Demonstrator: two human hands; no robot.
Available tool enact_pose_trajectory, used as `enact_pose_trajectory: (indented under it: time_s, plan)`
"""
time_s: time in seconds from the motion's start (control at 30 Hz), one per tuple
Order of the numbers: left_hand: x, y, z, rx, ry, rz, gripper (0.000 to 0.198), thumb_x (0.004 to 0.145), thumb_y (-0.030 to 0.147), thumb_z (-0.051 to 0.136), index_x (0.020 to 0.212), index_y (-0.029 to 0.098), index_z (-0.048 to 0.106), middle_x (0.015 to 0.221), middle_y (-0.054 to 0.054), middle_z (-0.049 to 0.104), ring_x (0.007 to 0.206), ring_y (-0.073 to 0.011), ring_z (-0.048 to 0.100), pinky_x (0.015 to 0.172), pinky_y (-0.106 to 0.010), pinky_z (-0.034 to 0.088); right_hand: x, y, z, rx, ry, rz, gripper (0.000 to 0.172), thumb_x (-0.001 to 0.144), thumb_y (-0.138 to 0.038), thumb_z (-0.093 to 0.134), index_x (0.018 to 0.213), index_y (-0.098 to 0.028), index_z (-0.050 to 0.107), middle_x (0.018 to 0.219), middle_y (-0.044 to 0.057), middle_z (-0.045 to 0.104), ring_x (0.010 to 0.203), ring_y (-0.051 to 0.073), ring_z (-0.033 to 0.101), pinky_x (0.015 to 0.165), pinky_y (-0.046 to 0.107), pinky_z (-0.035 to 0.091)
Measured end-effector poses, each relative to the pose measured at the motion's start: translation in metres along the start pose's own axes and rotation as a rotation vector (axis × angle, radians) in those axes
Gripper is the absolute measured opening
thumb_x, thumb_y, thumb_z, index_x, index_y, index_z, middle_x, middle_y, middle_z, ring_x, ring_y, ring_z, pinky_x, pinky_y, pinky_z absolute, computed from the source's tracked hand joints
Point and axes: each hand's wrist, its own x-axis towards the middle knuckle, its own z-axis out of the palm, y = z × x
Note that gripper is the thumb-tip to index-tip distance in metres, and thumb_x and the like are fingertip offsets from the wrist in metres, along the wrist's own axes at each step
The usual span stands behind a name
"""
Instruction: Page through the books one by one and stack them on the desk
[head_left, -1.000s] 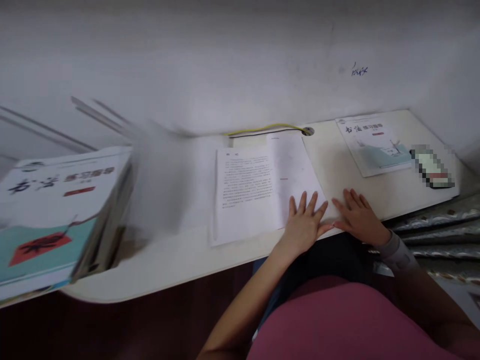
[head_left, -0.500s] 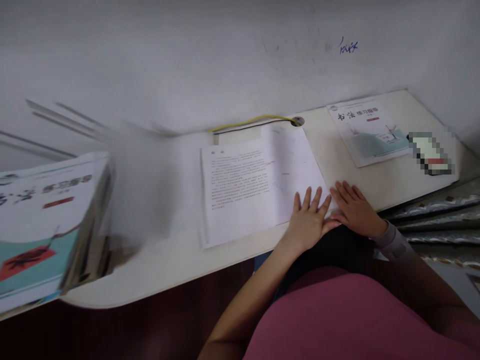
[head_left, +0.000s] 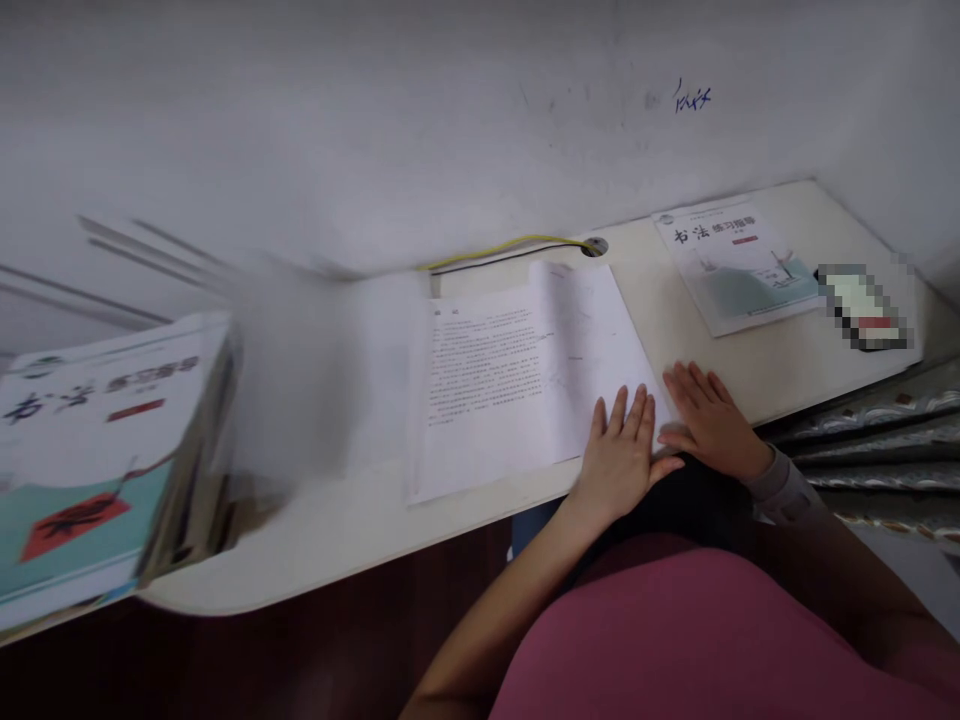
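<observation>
An opened booklet (head_left: 480, 430) lies on the white desk (head_left: 352, 525), with printed text on its left page and a mostly blank right page that curves up near the fold. My left hand (head_left: 619, 450) lies flat on the lower right page, fingers stretched out. Just right of it, my right hand (head_left: 712, 415) rests with fingers extended at the booklet's lower right corner and on the desk beside it. Both hands are open and hold nothing. A band circles my right wrist.
A stack of calligraphy workbooks (head_left: 90, 450) stands at the left, beside a blurred pale patch. At the back right lie another workbook (head_left: 739, 270) and a pixelated phone (head_left: 862, 305). A yellow cable (head_left: 510, 243) runs to a hole near the wall.
My view has shifted slightly, so the workbook stack sits a little further right. The fingers of my left hand are closer together, and its thumb points further right.
</observation>
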Motion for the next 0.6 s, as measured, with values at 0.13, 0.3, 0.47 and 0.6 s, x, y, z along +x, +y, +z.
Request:
enact_pose_trajectory:
  time_s: [0.13,0.3,0.47,0.6]
  plan:
    - [0.0,-0.002,-0.009,-0.015,-0.054,0.025,0.079,0.088,0.067,0.022,0.143,0.011,0.036,0.15,-0.015,0.032,0.14,-0.0353,0.022,0.111,-0.056,0.023,0.006,0.001,-0.002,-0.023,-0.008,0.014,0.068,0.093,-0.056,0.032,0.145,-0.014,0.032,0.151,0.02,0.029,0.139,0.035,0.024,0.108,0.055,0.024]
    - [0.002,-0.008,-0.019,-0.076,-0.108,0.115,0.083,0.088,0.068,0.023,0.138,0.006,0.042,0.148,-0.018,0.034,0.14,-0.0356,0.021,0.112,-0.049,0.027,0.014,0.0,0.0,-0.033,-0.006,-0.012,0.059,0.093,-0.049,0.038,0.144,-0.019,0.037,0.15,0.021,0.031,0.138,0.036,0.028,0.107,0.056,0.025]
    - [0.005,-0.026,-0.033,-0.116,-0.185,0.255,0.077,0.09,0.065,0.025,0.139,0.007,0.04,0.146,-0.018,0.038,0.14,-0.0266,0.026,0.112,-0.038,0.029,0.013,-0.003,0.0,-0.032,0.018,-0.007,0.047,0.095,-0.041,0.04,0.139,-0.025,0.044,0.15,0.018,0.031,0.138,0.035,0.029,0.106,0.056,0.025]
    - [0.018,-0.049,-0.047,0.012,-0.146,0.179,0.068,0.094,0.057,0.027,0.142,0.009,0.036,0.149,-0.018,0.034,0.14,-0.0258,0.028,0.113,-0.043,0.025,0.012,-0.004,0.0,-0.038,0.029,0.001,0.045,0.095,-0.039,0.04,0.138,-0.026,0.047,0.149,0.018,0.034,0.137,0.035,0.031,0.106,0.055,0.026]
